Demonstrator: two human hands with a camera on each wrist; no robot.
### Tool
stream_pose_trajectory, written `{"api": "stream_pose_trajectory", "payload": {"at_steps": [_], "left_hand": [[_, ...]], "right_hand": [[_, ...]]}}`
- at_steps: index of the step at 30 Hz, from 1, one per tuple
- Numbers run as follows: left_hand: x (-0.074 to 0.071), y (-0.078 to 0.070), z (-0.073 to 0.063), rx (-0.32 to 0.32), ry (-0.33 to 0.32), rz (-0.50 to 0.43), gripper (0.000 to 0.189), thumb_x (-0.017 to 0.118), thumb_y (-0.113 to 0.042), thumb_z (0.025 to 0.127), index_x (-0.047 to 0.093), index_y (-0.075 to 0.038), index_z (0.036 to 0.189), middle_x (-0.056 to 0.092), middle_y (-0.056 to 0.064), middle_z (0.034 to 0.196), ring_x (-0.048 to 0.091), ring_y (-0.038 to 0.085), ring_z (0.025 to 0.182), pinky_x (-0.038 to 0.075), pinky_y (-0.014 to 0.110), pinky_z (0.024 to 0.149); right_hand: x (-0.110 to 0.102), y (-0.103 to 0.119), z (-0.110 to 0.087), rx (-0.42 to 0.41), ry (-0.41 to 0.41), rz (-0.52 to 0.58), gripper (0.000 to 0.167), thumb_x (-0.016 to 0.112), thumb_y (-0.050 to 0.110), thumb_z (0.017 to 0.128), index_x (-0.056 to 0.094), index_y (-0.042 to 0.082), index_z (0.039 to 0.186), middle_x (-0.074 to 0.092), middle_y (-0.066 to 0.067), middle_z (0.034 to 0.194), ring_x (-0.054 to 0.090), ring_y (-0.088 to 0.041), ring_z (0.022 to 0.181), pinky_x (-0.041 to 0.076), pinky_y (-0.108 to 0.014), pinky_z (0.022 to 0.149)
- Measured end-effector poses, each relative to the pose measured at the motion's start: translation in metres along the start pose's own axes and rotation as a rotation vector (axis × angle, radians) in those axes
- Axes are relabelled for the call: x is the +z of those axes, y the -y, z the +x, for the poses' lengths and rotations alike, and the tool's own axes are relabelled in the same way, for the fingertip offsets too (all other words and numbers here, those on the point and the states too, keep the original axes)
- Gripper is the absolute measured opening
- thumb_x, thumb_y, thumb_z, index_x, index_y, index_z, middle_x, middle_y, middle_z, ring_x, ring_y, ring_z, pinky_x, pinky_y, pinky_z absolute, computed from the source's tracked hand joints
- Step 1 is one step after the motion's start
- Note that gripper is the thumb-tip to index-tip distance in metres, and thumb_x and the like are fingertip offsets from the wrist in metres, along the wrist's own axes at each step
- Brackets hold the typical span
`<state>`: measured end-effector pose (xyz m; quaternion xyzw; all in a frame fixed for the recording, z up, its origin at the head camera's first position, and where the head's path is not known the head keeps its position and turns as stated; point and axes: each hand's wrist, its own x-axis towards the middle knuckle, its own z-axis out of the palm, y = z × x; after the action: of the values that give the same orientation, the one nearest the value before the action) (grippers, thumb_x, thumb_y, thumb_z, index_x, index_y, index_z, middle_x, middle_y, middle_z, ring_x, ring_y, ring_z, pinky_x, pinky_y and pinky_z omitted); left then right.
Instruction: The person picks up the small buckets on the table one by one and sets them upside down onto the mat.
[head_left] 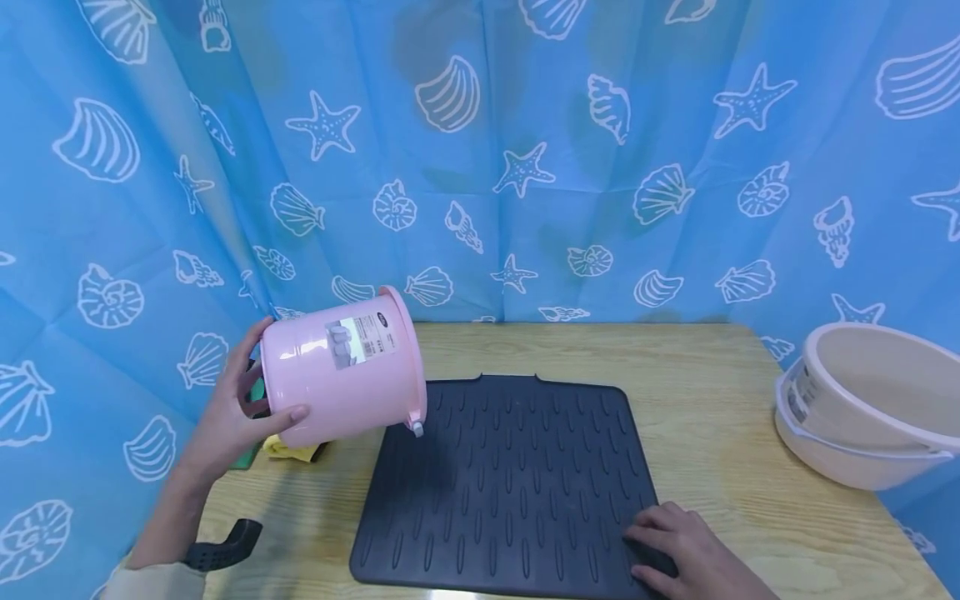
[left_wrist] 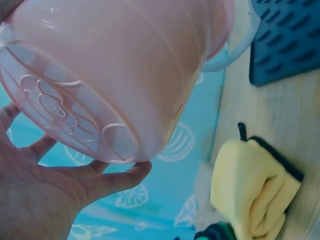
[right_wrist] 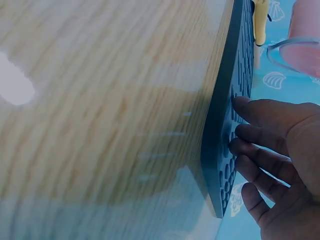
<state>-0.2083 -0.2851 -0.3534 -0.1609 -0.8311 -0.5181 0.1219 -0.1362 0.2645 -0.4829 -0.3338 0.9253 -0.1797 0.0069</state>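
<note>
A pink plastic bucket point(head_left: 341, 375) is tipped on its side in the air, its mouth toward the right and a label on its wall. My left hand point(head_left: 232, 408) grips it round the base, thumb in front and fingers spread behind. The ringed underside of the bucket faces that palm in the left wrist view. A black ridged mat point(head_left: 510, 492) lies flat on the table, partly under the bucket's rim. Fingertips of my right hand point(head_left: 686, 554) rest on the mat near its front right corner, loosely bent with nothing held; the right wrist view shows the mat's edge beside them.
A folded yellow cloth point(left_wrist: 250, 190) lies on the wooden table point(head_left: 705, 417) at left, beside something green, mostly hidden. Nested pale buckets point(head_left: 810, 433) stand at the right edge. A blue shell-patterned curtain point(head_left: 480, 192) hangs behind. A black curved object point(head_left: 225, 546) sits by the left wrist.
</note>
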Motion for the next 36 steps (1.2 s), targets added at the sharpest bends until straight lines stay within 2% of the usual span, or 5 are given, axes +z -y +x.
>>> {"api": "stream_pose_trajectory", "payload": {"at_steps": [8, 17, 20, 24, 36], "left_hand": [[-0.016, -0.001, 0.005, -0.022, 0.016, 0.138, 0.110, 0.081, -0.005, 0.080, 0.013, -0.037, 0.160, 0.020, 0.012, 0.155, 0.034, 0.054, 0.134, 0.053, 0.030, 0.085], [-0.026, 0.001, 0.011, -0.018, 0.033, 0.235, 0.112, 0.085, -0.012, 0.078, 0.014, -0.039, 0.160, 0.023, 0.014, 0.154, 0.037, 0.053, 0.130, 0.050, 0.021, 0.078], [-0.031, -0.001, 0.013, -0.008, 0.048, 0.261, 0.112, 0.086, -0.014, 0.078, 0.014, -0.037, 0.160, 0.022, 0.015, 0.155, 0.037, 0.053, 0.129, 0.057, 0.044, 0.081], [-0.039, -0.003, 0.017, 0.000, 0.067, 0.305, 0.112, 0.086, -0.018, 0.077, 0.014, -0.033, 0.161, 0.020, 0.019, 0.156, 0.033, 0.054, 0.126, 0.048, 0.072, 0.080], [-0.042, 0.001, 0.028, -0.036, 0.112, 0.415, 0.111, 0.089, -0.031, 0.074, 0.018, -0.033, 0.160, 0.017, 0.019, 0.158, 0.031, 0.047, 0.127, 0.051, 0.067, 0.077]], "right_hand": [[0.005, -0.002, -0.006, -0.056, -0.090, -0.062, 0.033, 0.078, 0.040, 0.086, 0.076, 0.014, 0.106, 0.061, 0.008, 0.104, 0.055, -0.007, 0.089, 0.048, -0.031, 0.067], [0.010, -0.004, -0.011, -0.093, -0.180, -0.103, 0.029, 0.082, 0.036, 0.083, 0.076, 0.014, 0.102, 0.060, 0.009, 0.103, 0.053, -0.006, 0.088, 0.043, -0.027, 0.063], [0.011, -0.005, -0.011, -0.113, -0.200, -0.105, 0.029, 0.082, 0.034, 0.083, 0.076, 0.014, 0.102, 0.060, 0.008, 0.104, 0.053, -0.007, 0.089, 0.042, -0.027, 0.063], [0.012, -0.005, -0.010, -0.119, -0.201, -0.099, 0.029, 0.082, 0.034, 0.083, 0.076, 0.014, 0.103, 0.059, 0.008, 0.105, 0.053, -0.007, 0.090, 0.041, -0.026, 0.063], [0.013, -0.007, -0.012, -0.142, -0.198, -0.083, 0.028, 0.082, 0.032, 0.084, 0.076, 0.015, 0.105, 0.059, 0.006, 0.107, 0.053, -0.008, 0.092, 0.041, -0.025, 0.063]]}}
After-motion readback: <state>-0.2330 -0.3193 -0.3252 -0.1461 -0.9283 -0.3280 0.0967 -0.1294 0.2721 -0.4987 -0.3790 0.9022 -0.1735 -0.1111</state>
